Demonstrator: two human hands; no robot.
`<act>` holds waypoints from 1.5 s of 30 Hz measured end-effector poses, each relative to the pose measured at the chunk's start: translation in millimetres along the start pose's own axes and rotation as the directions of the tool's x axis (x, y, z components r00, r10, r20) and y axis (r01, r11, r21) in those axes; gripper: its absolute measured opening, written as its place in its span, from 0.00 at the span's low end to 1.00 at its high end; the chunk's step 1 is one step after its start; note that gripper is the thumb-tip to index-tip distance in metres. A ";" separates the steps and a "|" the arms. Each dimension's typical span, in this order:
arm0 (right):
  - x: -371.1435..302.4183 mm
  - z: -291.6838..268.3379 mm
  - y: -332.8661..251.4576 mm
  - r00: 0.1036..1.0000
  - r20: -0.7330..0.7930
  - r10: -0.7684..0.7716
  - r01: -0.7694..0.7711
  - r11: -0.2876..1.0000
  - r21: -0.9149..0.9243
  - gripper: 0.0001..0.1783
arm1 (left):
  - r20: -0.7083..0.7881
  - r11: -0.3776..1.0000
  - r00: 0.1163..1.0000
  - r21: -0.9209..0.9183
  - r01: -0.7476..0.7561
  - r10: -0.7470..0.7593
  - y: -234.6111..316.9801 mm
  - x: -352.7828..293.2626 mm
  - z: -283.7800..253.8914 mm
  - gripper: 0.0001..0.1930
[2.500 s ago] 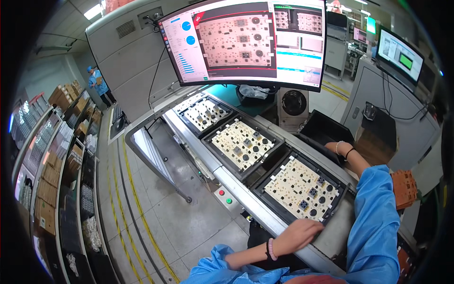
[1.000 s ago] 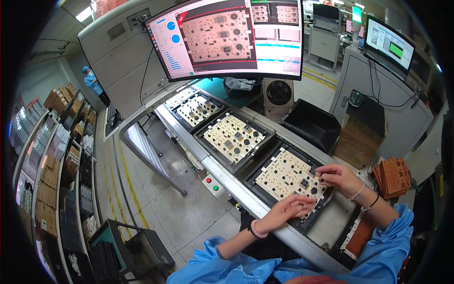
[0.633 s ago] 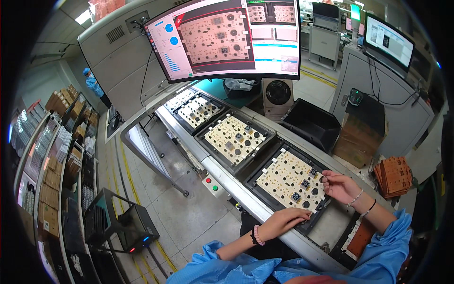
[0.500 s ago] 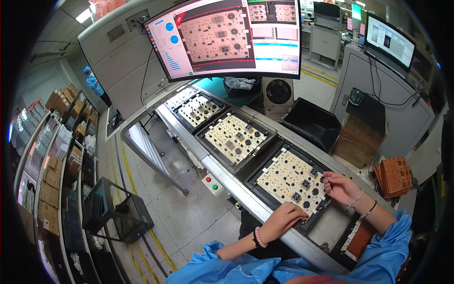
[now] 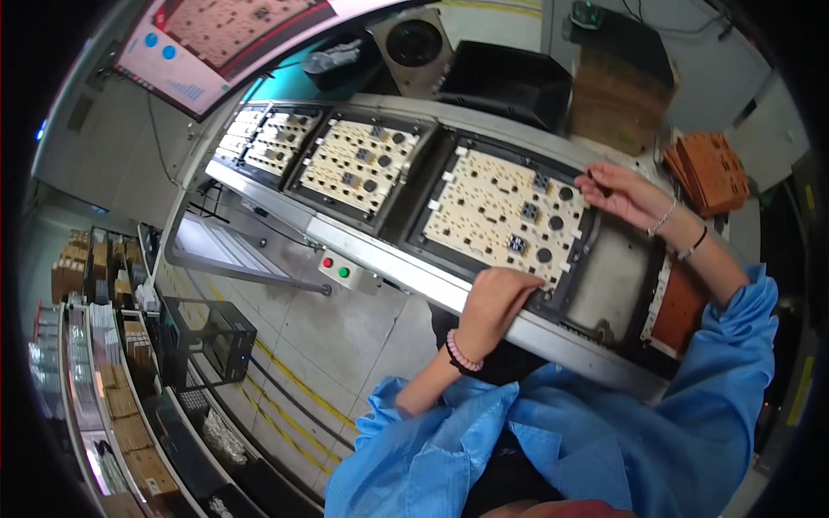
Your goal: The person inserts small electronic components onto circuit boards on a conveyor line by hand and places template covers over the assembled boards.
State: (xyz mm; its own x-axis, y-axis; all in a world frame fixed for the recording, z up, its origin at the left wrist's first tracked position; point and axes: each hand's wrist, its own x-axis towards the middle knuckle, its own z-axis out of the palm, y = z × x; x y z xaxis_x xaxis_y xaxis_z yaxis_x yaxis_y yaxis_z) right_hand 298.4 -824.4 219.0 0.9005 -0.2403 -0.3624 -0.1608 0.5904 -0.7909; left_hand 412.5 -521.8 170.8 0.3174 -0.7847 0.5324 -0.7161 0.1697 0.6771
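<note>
left hand [image 5: 488, 312]: fingers side by side at board's near right corner, maybe steadying it | right hand [image 5: 629, 197]: bent fingers by far right corner | can't tell if either pinches | board [image 5: 473, 217]: flat in black frame [image 5: 582, 261], which seems to stop sliding

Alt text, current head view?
A person's left hand is at the near edge of a cream circuit board in a black frame, the right hand beside its far right corner. More framed boards line the conveyor.
</note>
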 end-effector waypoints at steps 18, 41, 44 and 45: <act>12.7 6.1 -0.5 0.999 0.012 -0.045 0.044 0.834 -0.551 0.10 | 0.027 0.994 1.000 0.112 -0.016 0.013 3.0 6.4 -9.7 0.11; 28.5 9.3 7.8 0.579 0.808 -0.107 0.567 -0.659 -0.494 0.12 | 0.070 0.990 0.997 0.129 -0.053 0.044 -4.1 7.2 -19.5 0.11; 21.8 17.0 12.9 0.788 0.543 -0.290 0.466 -0.295 -0.834 0.16 | 0.094 0.993 0.995 0.109 -0.039 0.029 -6.9 7.1 -21.5 0.12; 19.9 21.9 5.6 0.874 0.402 -0.271 0.386 -0.115 -0.915 0.18 | 0.091 0.994 0.996 0.106 -0.031 0.021 -8.5 6.9 -21.7 0.12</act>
State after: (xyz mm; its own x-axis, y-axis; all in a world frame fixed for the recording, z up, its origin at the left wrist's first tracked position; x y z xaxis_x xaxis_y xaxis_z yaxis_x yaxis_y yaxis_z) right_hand 324.2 -809.0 218.2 0.9936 -0.0600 0.0959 -0.0040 -0.8658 -0.5004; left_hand 434.2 -515.7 179.8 0.2438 -0.8321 0.4981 -0.7874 0.1300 0.6026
